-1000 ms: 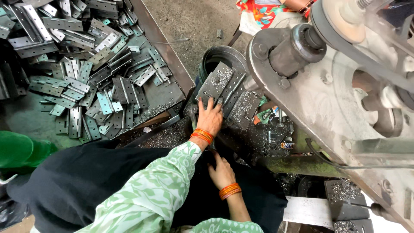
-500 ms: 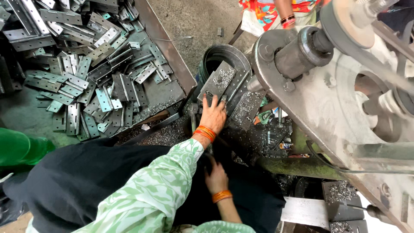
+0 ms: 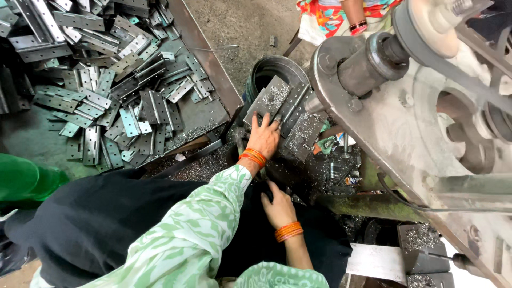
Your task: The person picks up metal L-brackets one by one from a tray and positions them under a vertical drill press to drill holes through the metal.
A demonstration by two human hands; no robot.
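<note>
**Hands at the press bed**

Your left hand (image 3: 264,137) lies flat, fingers spread, on the grey metal plate (image 3: 270,100) beside the machine (image 3: 405,122); your right hand (image 3: 278,205) is nearer, loosely curled, its grasp unclear; hinge plates (image 3: 114,96) are heaped far left.

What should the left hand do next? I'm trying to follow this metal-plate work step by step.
Probably close the fingers and lift one plate: the left hand lies flat and open on the grey metal plates leaning by the machine, gripping nothing yet. The right hand waits low, empty.
</note>
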